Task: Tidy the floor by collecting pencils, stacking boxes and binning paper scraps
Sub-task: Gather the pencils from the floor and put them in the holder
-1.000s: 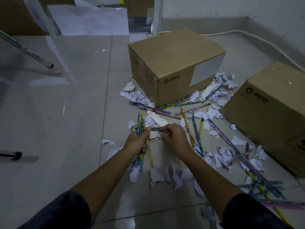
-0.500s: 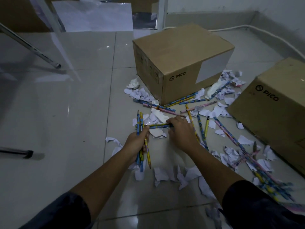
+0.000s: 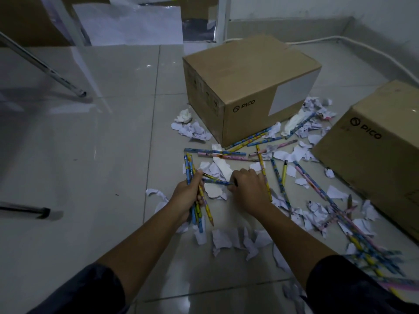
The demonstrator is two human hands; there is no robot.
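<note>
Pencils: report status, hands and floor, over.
Left hand shut on pencil bundle. Right hand pinching a blue pencil, passing it to the left. Many pencils and paper scraps on the floor; both cardboard boxes unstacked.

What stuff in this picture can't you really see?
- Pencils at lower right: blurred, too smeared to count.
- Right box: cut off by the frame's right edge.
- Bundle of pencils: its middle is hidden inside the left hand.
- Right hand: its fingertips curl out of sight, so its grip is unclear.
</note>
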